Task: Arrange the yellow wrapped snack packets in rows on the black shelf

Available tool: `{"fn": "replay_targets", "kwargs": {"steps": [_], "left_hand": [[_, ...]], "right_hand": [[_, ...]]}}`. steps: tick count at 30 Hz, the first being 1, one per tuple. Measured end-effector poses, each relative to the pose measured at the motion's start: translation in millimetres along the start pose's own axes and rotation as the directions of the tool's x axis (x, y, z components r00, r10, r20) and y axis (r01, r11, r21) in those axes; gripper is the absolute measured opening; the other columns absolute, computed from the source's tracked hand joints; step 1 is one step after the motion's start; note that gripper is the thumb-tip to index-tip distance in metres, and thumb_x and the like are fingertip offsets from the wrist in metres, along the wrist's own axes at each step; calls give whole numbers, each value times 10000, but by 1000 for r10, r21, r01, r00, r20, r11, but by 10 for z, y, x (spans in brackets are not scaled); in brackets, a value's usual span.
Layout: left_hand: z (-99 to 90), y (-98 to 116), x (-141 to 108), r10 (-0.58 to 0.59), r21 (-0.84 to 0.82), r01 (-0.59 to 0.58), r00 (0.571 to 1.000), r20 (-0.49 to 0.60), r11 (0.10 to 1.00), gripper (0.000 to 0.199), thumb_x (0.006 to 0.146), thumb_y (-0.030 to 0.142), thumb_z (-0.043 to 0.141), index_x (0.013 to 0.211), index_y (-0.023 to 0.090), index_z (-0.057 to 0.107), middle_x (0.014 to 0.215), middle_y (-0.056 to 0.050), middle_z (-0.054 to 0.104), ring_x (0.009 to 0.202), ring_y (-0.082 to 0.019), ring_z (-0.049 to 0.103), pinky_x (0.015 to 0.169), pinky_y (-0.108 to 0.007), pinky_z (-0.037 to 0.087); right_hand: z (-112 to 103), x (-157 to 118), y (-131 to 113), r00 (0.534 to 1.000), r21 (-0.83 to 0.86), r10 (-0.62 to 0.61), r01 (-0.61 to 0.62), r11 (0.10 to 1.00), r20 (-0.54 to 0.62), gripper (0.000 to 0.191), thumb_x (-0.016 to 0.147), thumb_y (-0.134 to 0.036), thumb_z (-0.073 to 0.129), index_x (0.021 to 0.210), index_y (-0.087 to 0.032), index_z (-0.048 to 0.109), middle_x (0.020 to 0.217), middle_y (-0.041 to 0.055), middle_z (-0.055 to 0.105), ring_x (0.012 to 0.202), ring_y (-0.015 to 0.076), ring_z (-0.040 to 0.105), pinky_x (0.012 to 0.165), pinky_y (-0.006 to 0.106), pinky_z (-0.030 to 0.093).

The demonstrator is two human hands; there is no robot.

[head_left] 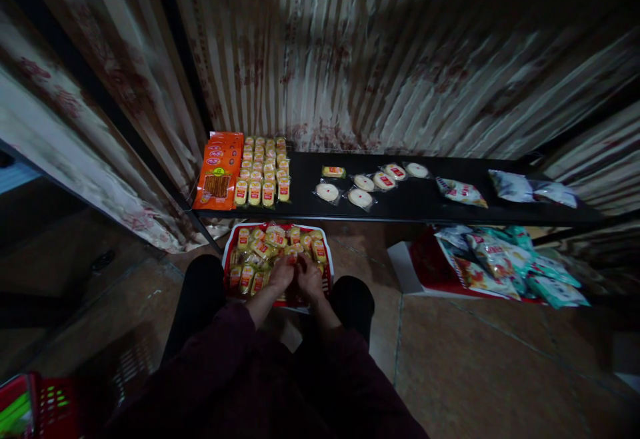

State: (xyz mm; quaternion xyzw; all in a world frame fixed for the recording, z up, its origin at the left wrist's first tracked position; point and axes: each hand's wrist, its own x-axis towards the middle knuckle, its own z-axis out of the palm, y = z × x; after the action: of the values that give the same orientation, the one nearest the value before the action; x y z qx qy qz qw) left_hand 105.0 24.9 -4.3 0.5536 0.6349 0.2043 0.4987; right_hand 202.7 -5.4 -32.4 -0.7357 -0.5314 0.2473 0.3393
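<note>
Both hands are together over the right part of a red basket with a white rim [330, 252], which stands on the floor between the knees. Inside it lie several small wrapped snack cakes [245, 279] with yellow-and-red labels. My left hand [283, 274] has its fingers closed at a wrapped cake near the basket's middle. My right hand [310, 280] is closed right beside it, its fingertips meeting the left ones at the cakes. The fingers partly hide what they grip. On the black shelf [305, 202] behind, matching wrapped cakes [263, 172] stand in neat rows.
Orange snack bags [217, 172] lie at the shelf's left end. Round wrapped flat cakes [361, 198] and one lone wrapped cake [333, 171] lie mid-shelf, with puffy bags [461, 192] to the right. A box of snack bags [425, 272] stands below right; another red basket [55, 399] is lower left.
</note>
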Motion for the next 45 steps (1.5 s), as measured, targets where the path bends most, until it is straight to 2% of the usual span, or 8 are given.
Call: {"fn": "replay_targets", "kwargs": {"steps": [5,11,15,20,25,33,40,45], "left_hand": [[-20,18,-70,-6,-171,-2,999,-48,985,477,740,-23,397,1144,129,599,1236,-112,631,1118,-141,600,997,-290,445],[-90,46,-263,1,-342,-30,996,-87,939,414,767,14,435,1111,143,625,1190,-99,657,1093,-151,613,977,-316,467],[-219,138,-405,10,-547,-65,995,-102,835,353,723,67,533,1031,169,672,1155,-91,671,1083,-189,606,978,-352,451],[-385,317,-540,48,-613,-131,987,-151,779,295,692,96,557,938,178,696,1105,-88,679,1038,-201,604,974,-354,426],[-421,380,-568,-1,-617,-106,985,-170,779,311,673,75,527,921,162,694,1045,-102,676,974,-203,602,933,-349,431],[-431,446,-625,-25,-653,-94,985,-171,752,273,671,80,539,876,173,692,994,-83,684,941,-194,602,914,-332,428],[-419,484,-637,16,-683,-144,982,-190,716,216,692,121,591,878,177,685,1011,-76,681,968,-185,600,930,-321,421],[-387,454,-627,25,-731,-160,981,-192,664,220,701,219,642,917,187,667,982,-63,675,928,-176,602,895,-312,436]], "right_hand": [[-49,-31,-80,999,144,30,-28,989,-13,376,796,-176,482,1138,-166,638,1114,96,691,1024,213,648,945,377,488],[-118,-122,-190,994,305,96,-74,949,-58,369,794,-266,517,1127,-168,644,1154,105,675,1073,229,622,991,413,453],[-142,-157,-287,989,510,119,-55,859,-92,359,775,-329,567,1094,-192,657,1167,83,671,1137,227,590,1041,410,417],[-160,-181,-481,987,694,133,-32,719,-92,363,750,-363,616,1086,-233,656,1172,49,668,1096,216,615,1002,393,459],[-170,-182,-613,988,705,124,-23,708,-93,363,746,-354,624,1085,-227,656,1162,63,669,1064,216,626,975,387,475],[-172,-188,-623,991,662,87,3,750,-104,380,757,-335,618,1113,-207,655,1187,75,659,1097,225,602,1023,426,429],[-295,-261,-793,992,681,71,19,732,-104,380,771,-330,597,1128,-218,664,1214,64,649,1163,233,562,1074,441,373],[-351,-311,-892,995,744,56,20,668,-77,357,773,-356,605,1102,-237,682,1239,48,638,1170,230,561,1069,432,384]]}}
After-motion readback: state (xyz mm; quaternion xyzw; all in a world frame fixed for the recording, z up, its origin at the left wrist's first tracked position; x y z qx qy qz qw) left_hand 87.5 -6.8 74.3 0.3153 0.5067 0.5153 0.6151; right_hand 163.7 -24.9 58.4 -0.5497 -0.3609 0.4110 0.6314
